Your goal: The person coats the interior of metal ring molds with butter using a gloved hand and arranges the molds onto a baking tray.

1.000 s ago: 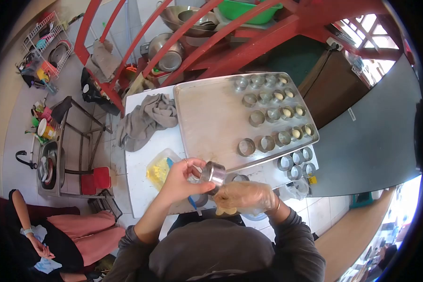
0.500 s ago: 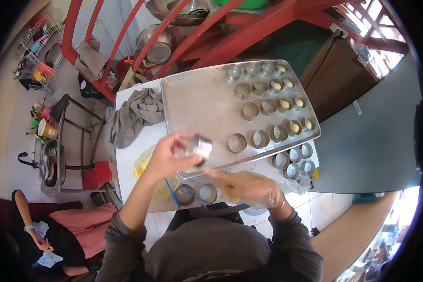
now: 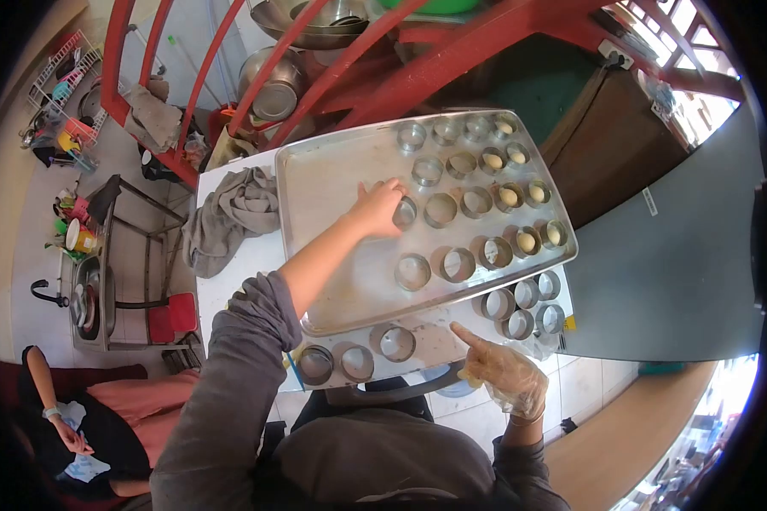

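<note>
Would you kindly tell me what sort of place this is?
Probably a small kitchen or bakery: there is a metal tray with rings, a sink and stored bowls.

No words, numbers or brands can be read. The white label (image 3: 650, 202) on the grey board (image 3: 656, 272) is too small to make out, and so is any print on the yellow tag (image 3: 569, 324) near the rings (image 3: 550, 319) at the right end of the table (image 3: 435, 328).
</note>
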Motion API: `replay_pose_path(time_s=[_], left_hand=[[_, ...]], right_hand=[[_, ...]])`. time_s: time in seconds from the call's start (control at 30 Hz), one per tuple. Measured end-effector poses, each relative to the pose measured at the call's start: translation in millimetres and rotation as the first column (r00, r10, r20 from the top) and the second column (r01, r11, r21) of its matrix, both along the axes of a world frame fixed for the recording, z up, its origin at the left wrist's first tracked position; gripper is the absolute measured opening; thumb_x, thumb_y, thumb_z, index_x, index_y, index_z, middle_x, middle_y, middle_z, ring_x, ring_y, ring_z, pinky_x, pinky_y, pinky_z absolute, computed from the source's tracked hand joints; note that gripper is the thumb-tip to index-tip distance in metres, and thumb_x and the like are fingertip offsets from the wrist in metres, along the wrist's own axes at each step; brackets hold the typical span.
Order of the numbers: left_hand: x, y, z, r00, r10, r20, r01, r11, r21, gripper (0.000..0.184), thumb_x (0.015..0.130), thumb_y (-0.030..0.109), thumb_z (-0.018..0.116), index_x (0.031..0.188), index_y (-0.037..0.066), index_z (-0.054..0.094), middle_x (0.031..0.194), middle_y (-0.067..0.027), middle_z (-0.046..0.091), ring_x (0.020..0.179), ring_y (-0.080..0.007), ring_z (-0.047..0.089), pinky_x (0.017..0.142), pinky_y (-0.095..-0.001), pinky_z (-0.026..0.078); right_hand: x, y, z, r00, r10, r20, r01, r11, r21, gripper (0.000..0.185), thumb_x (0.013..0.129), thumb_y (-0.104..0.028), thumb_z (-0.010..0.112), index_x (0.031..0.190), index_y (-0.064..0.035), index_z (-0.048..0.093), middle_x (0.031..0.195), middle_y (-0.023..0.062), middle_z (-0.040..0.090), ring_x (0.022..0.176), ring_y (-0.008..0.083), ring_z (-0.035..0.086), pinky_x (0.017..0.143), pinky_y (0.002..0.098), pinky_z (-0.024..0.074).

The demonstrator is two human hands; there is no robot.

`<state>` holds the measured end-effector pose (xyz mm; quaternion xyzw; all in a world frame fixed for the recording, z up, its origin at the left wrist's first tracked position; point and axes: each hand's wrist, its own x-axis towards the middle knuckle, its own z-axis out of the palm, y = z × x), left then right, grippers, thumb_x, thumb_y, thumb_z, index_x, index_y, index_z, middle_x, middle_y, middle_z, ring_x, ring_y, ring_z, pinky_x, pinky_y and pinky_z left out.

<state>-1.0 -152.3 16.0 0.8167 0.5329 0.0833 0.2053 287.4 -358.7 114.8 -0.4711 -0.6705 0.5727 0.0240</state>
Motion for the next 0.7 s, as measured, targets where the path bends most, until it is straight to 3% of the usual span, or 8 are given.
replay_pose_path(time_s=[0.4, 0.5, 0.7], left_hand=[[1, 1, 0, 1.0, -0.02, 0.021, 0.021, 0.999, -0.038, 0.078, 0.055, 0.024, 0.083, 0.125, 0.008, 0.052, 0.13, -0.0076, 0.044, 0.124, -0.0318, 0.043, 0.097, -0.0734, 0.029], [1, 0, 1, 0.999, -0.013, 0.033, 0.015, 0.999, -0.052, 0.076, 0.056, 0.025, 0.083, 0.123, 0.01, 0.052, 0.129, -0.0072, 0.044, 0.125, -0.0324, 0.041, 0.099, -0.0704, 0.027], [0, -5, 0, 0.999, -0.008, 0.036, 0.011, 0.998, -0.066, 0.075, 0.056, 0.025, 0.084, 0.123, 0.011, 0.052, 0.129, -0.0062, 0.045, 0.126, -0.0325, 0.04, 0.1, -0.0695, 0.026]], right_hand=[[2, -10, -11, 0.994, -0.081, -0.076, 0.077, 0.995, -0.057, 0.065, 0.09, -0.036, 0.052, 0.147, -0.0118, 0.033, 0.076, 0.0078, 0.056, 0.07, 0.0232, 0.054, 0.07, 0.0329, 0.0432], [2, -10, -15, 0.986, -0.11, -0.129, 0.097, 0.99, -0.103, 0.066, 0.088, -0.021, 0.056, 0.147, -0.0058, 0.031, 0.075, 0.0014, 0.052, 0.07, 0.0126, 0.048, 0.071, 0.0266, 0.0411], [-1, -14, -15, 0.974, -0.132, -0.184, 0.109, 0.986, -0.13, 0.066, 0.09, -0.023, 0.057, 0.146, -0.0021, 0.031, 0.075, 0.0009, 0.051, 0.069, 0.0121, 0.046, 0.07, 0.0255, 0.0402]])
